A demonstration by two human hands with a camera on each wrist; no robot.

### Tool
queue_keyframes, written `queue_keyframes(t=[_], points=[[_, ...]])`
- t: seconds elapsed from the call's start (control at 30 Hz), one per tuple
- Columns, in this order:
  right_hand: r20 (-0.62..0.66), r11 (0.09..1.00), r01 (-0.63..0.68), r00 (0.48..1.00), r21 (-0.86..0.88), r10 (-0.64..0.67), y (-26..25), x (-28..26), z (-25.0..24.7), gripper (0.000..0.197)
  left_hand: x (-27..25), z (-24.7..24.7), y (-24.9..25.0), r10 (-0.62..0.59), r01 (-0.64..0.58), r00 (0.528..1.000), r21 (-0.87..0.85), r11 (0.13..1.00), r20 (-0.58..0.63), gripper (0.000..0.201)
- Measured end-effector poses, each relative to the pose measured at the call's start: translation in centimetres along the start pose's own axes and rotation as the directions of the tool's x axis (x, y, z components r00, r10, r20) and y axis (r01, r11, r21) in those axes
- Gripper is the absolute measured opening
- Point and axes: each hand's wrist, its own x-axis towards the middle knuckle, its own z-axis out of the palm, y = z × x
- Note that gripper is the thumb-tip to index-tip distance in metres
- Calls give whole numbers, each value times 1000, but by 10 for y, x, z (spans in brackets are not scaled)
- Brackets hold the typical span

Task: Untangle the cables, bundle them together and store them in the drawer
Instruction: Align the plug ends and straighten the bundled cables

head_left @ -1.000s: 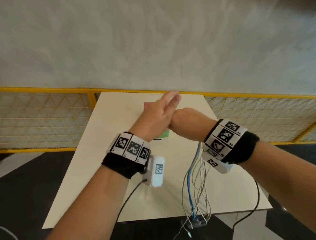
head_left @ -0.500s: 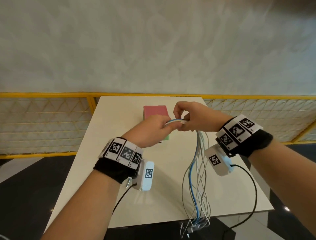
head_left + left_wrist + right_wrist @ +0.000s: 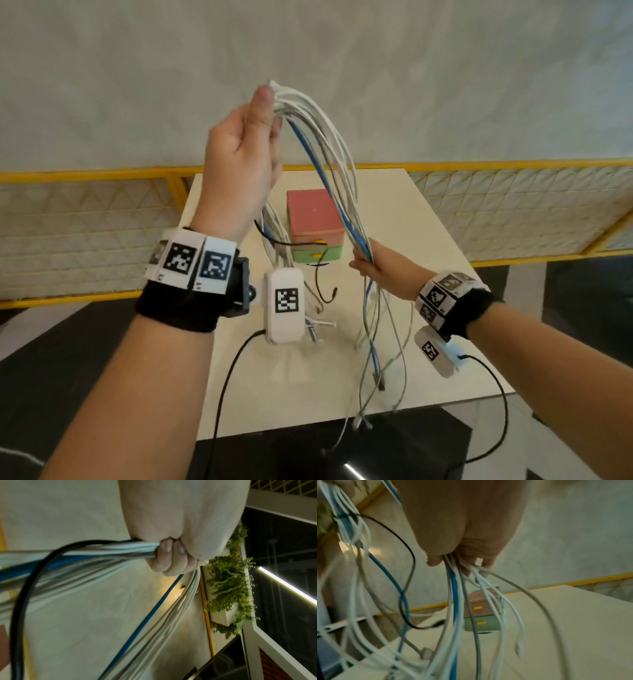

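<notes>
Both hands grip the cables [image 3: 318, 137]: left hand [image 3: 239, 164] raised high, right hand [image 3: 380, 267] lower (ends dangling).

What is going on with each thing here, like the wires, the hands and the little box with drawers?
Cables: lifted, folded over the left hand, ends dangling.
Left hand: raised, gripping the bend of the bundle.
Right hand: lower, gripping the hanging strands.
Pink drawer: closed.
Green drawer: closed.
Table: carries the drawer box.
</notes>
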Motion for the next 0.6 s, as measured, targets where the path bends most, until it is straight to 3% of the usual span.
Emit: queue_keyframes(t=[0.1,0.2,0.27,0.37,0.47,0.53,0.6], points=[[73,939,-146,982,-312,176,18,0,-4,18,3,-12,1,-18,18,1000,-6,1000,-15,39],[57,731,-218,942,-647,331,26,6,-23,40,-1,-14,-13,-64,61,997,58,996,43,38],[62,672,-230,923,-704,380,24,14,-39,44,-6,-14,-23,-103,99,994,83,992,48,38],[26,768,-402,879,-499,477,25,25,-62,36,-9,-15,-36,-138,133,989,100,986,46,38],[-203,827,-491,870,-273,450,30,35,-84,25,-13,-12,-47,-180,175,983,104,979,35,38],[-397,896,-419,855,-151,333,38,42,-96,16,-17,-10,-53,-211,207,977,106,972,23,38],[-420,956,-292,872,-28,254,44,47,-105,35,-24,-7,-60,-229,224,973,119,967,31,38]])
